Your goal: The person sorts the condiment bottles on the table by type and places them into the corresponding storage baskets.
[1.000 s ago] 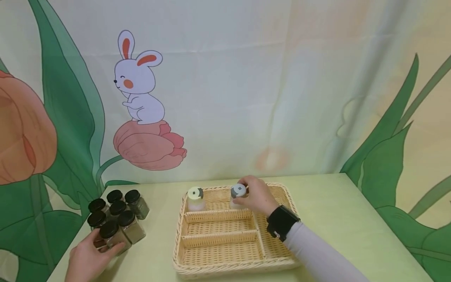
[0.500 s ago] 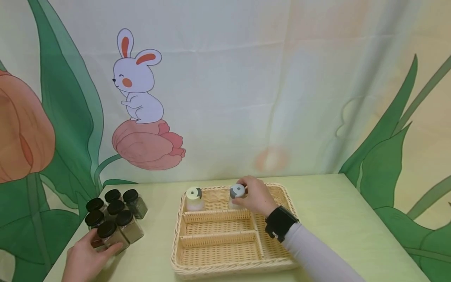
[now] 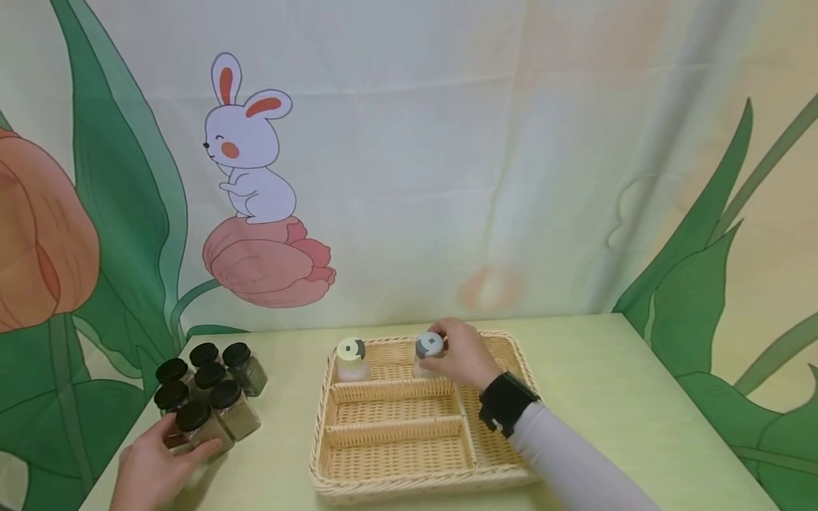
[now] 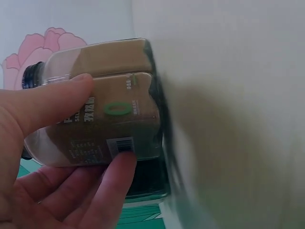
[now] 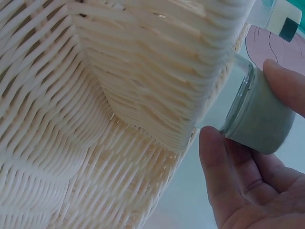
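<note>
The right hand pinches the grey cap of a glass shaker standing upright, cap up, in the back compartment of the wicker basket. The left hand grips an upright black-lidded spice jar on the table.

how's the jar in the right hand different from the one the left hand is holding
The jar in the basket has a grey cap and pale contents; the black-capped jar holds brown powder. The first stands in the wicker basket's back compartment under the right hand; the second stands on the table among other black-capped jars, gripped by the left hand. Both are small, clear, upright and capped.
</note>
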Tool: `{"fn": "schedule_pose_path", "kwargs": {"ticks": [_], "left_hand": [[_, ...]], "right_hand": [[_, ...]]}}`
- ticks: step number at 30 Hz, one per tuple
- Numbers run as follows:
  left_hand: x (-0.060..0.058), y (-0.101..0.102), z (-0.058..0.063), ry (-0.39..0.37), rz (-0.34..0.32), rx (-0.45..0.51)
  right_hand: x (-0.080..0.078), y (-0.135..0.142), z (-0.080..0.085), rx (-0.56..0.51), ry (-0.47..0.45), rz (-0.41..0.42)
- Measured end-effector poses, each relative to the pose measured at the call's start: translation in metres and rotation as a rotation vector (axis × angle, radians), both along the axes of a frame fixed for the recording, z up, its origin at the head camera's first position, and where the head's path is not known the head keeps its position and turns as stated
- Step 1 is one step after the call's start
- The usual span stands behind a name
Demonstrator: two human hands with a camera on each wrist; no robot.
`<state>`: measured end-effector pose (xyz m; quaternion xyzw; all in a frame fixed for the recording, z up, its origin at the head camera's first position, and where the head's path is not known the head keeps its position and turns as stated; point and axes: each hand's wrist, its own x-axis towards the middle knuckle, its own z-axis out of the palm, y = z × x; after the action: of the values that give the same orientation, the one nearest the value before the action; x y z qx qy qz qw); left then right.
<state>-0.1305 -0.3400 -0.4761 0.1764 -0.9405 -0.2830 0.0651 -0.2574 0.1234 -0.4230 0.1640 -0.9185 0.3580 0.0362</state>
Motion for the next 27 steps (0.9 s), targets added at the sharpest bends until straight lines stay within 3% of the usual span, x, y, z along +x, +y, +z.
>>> {"fn": "schedule_pose_path", "kwargs": {"ticks": [8, 14, 18, 27], "left_hand": [[0.009, -0.006, 0.022, -0.01, -0.017, -0.026], [0.015, 0.003, 0.042, 0.156, -0.021, -0.094], [0.016, 0.015, 0.055, 0.224, -0.033, -0.1], [0.018, 0.057, 0.08, 0.373, -0.141, -0.073]], "right_hand": [[0.002, 0.002, 0.002, -0.013, -0.027, 0.006], [0.004, 0.009, 0.006, -0.039, -0.023, 0.015], [0.007, 0.012, 0.011, -0.053, -0.033, 0.006], [0.02, 0.019, 0.021, -0.101, -0.014, 0.03]]}}
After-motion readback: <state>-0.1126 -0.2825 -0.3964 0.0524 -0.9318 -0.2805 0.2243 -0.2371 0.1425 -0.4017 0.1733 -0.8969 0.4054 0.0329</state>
